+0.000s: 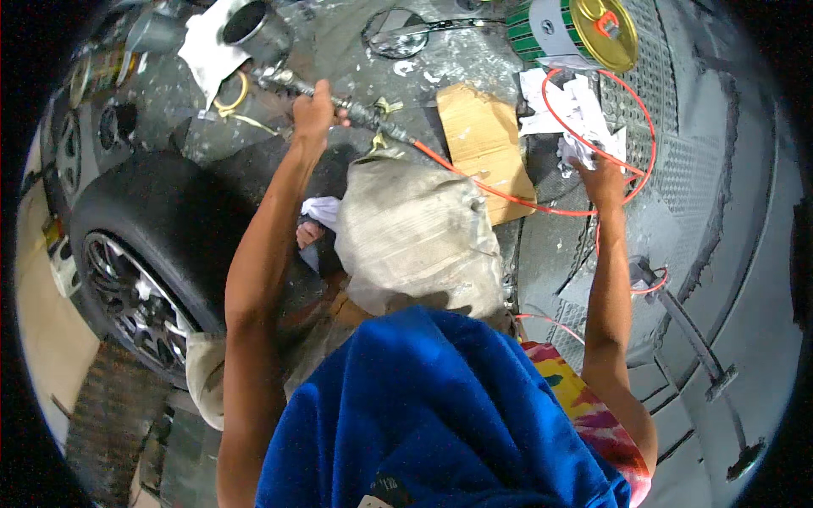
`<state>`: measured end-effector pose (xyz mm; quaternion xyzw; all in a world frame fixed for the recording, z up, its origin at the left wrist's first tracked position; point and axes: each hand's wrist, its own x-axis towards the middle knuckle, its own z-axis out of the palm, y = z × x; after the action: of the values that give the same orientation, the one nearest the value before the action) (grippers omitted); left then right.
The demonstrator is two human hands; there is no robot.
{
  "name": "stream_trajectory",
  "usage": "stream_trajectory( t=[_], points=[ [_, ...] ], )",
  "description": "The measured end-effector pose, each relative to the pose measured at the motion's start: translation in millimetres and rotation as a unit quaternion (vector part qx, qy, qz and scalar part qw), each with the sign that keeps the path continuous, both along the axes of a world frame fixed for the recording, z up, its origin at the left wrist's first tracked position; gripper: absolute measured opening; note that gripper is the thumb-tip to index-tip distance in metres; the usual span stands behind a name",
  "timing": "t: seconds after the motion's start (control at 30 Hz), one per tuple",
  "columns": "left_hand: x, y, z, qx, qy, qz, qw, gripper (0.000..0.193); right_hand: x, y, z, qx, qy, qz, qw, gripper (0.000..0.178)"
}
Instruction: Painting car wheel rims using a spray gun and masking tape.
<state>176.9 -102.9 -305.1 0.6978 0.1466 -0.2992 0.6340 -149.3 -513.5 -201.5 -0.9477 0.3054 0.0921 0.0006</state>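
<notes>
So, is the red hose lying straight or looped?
Looped: from the metal tool in the left hand, the red hose curves into a ring by the right hand.

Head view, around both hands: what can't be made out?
All in the head view:
- Grip of the metal tool: partly covered by the left hand around it.
- Right hand fingertips: too dark and small to tell whether they pinch or just touch the white sheets.
- Part of the orange hose: hidden behind the right forearm.
- Inside of the grey cup: too dark to show contents.
</notes>
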Motion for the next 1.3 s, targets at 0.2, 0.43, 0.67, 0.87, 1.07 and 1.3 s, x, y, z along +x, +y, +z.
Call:
stream_trajectory(
  t=[0.2,0.43,0.67,0.87,1.07,1.3],
  points=[
    [0,-47,6,0.018,0.036,0.029,0.999,0.048,38,71,-54,0.037,-0.014,0.182,0.983,0.047],
    [32,-37,-11,0.032,0.015,0.053,0.998,0.046,46,61,-73,0.118,-0.007,0.140,0.983,0.044],
    [79,-35,-26,0.033,0.017,0.101,0.994,0.044,42,68,-58,0.196,-0.044,0.138,0.970,0.046],
    [100,-33,-41,0.025,0.038,0.123,0.991,0.047,39,66,-61,0.214,-0.037,0.135,0.967,0.030],
    [107,-42,-41,0.022,0.077,0.145,0.986,0.050,7,61,-68,0.071,-0.210,0.160,0.962,0.030],
    [108,-25,5,0.180,0.066,-0.030,0.981,0.057,11,71,-30,0.187,-0.144,0.002,0.972,0.039]
  ],
)
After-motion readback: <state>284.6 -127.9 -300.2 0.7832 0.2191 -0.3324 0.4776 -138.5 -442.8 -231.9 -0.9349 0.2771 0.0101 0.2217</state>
